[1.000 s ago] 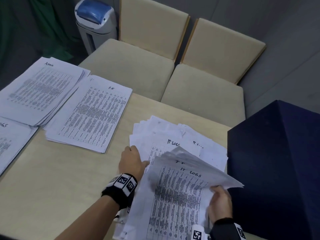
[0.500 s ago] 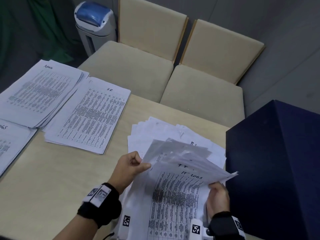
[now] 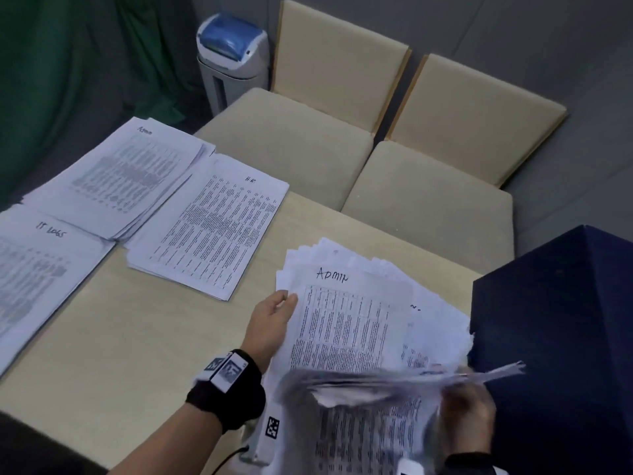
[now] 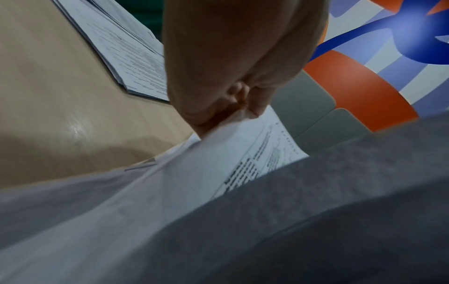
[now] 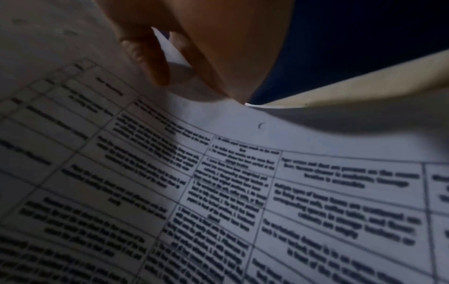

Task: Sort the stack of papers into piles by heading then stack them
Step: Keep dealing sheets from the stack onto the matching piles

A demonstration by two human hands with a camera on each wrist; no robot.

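Observation:
The unsorted stack (image 3: 428, 320) lies fanned on the table's right side, with a sheet headed "Admin" (image 3: 342, 323) on top. My left hand (image 3: 277, 313) pinches that sheet's left edge between thumb and fingers (image 4: 243, 107). At the near edge my right hand (image 3: 466, 416) grips a blurred bunch of lifted sheets (image 3: 387, 382), thumb on the printed side (image 5: 155, 63). Three sorted piles sit on the left: Admin (image 3: 113, 176), HR (image 3: 212, 228) and IT Logs (image 3: 34, 269).
A dark blue box (image 3: 555, 337) stands right beside the unsorted stack. Two beige chairs (image 3: 342, 142) are pushed against the table's far edge, with a grey and blue bin (image 3: 233, 53) and green cloth (image 3: 68, 80) behind. Bare tabletop (image 3: 137, 337) lies between the piles and my left arm.
My right hand has drawn the IT Logs sheets down toward me, uncovering the Admin sheet. My left hand has let go of them and now pinches the Admin sheet's edge.

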